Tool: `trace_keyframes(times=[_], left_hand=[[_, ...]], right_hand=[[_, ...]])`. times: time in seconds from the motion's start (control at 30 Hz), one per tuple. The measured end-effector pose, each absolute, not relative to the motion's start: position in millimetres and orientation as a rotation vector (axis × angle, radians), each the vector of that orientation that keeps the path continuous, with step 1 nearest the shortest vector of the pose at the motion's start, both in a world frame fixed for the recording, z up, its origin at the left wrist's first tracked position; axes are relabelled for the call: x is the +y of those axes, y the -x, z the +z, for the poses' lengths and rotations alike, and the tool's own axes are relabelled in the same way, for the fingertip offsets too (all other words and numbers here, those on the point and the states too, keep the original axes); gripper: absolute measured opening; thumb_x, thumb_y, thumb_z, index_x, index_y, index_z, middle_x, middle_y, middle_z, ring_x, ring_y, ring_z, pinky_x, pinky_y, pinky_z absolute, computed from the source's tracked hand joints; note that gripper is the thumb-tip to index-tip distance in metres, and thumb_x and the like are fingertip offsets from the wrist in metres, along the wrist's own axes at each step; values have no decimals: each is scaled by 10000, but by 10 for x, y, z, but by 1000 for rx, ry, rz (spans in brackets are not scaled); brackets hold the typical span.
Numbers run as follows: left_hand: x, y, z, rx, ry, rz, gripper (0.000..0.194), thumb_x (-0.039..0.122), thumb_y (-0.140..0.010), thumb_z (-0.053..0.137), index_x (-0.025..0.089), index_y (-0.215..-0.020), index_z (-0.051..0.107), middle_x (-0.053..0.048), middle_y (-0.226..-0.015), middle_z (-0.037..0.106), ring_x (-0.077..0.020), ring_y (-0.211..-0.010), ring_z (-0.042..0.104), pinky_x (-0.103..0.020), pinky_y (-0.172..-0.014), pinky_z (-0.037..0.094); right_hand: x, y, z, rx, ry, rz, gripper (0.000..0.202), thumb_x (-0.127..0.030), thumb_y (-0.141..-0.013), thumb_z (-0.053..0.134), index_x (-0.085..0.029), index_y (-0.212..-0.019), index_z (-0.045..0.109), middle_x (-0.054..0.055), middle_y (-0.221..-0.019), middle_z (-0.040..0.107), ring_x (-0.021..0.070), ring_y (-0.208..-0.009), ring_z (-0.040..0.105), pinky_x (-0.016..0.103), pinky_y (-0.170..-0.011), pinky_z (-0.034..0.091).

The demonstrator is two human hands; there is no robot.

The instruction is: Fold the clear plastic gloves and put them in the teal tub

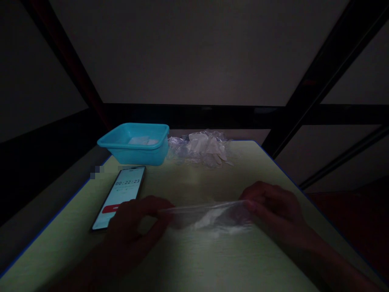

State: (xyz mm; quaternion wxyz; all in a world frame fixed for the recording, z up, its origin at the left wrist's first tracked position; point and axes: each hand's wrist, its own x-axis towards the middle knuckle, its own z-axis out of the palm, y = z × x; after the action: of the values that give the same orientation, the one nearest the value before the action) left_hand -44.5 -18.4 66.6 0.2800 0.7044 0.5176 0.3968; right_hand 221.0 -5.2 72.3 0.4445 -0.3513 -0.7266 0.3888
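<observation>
A clear plastic bag [209,219] with something whitish inside stretches between my two hands, just above the table. My left hand [136,227] pinches its left end between thumb and fingers. At the right end, my right hand [270,207] grips the bag near its upper corner. The whitish content is blurred, so its kind cannot be made out. Beyond the left hand, and partly covered by it, lies a phone [129,182] showing a running timer.
A blue plastic basket [139,156] with pale items inside stands at the table's far left. Beside it lies a heap of clear plastic bags and white gloves [203,148]. The pale table [212,259] has blue edges, with a wall behind it. The light is dim.
</observation>
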Motion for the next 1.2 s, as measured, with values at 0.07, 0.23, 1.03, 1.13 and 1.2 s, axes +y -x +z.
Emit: trace_keyframes(times=[0.07, 0.23, 1.03, 1.13, 1.2], left_hand=[[-158, 419, 701, 1290, -1684, 1128, 111, 355, -710, 609, 245, -697, 618, 30, -546, 647, -156, -476, 608, -236, -477, 481], [70, 326, 599, 1259, -1214, 966, 248, 372, -615, 656, 195, -745, 539, 47, -515, 605, -131, -388, 557, -201, -373, 412], [332, 379, 271, 1319, -1427, 617, 622, 201, -551, 604, 154, -1139, 406, 125, -498, 445, -110, -448, 474, -196, -435, 321], [313, 377, 331, 1330, -1516, 573, 638, 193, -564, 586, 152, -1179, 420, 114, -509, 430, -123, -483, 478, -197, -443, 311], [295, 369, 364, 1318, -1529, 545, 675, 190, -564, 578, 149, -1216, 404, 110, -510, 422, -127, -488, 469, -198, -444, 306]], right_hand=[[-56, -2180, 755, -1679, 870, 1149, 165, -331, -834, 569, -196, -739, 562, -22, -545, 616, 89, -434, 576, 166, -410, 461], [168, -2135, 574, -1558, 1031, 1490, 302, -450, -720, 654, -175, -705, 530, -57, -500, 533, 64, -371, 505, 158, -353, 427], [439, -2237, 176, -1646, 1142, 1594, 327, -303, -694, 685, -128, -964, 628, -24, -618, 597, 85, -529, 572, 217, -503, 477], [443, -2240, 176, -1681, 1134, 1588, 274, -315, -689, 692, -131, -889, 660, 4, -684, 623, 85, -577, 578, 202, -506, 473], [446, -2237, 167, -1706, 1101, 1559, 244, -327, -677, 701, -141, -833, 676, 35, -820, 638, 87, -628, 582, 191, -501, 471]])
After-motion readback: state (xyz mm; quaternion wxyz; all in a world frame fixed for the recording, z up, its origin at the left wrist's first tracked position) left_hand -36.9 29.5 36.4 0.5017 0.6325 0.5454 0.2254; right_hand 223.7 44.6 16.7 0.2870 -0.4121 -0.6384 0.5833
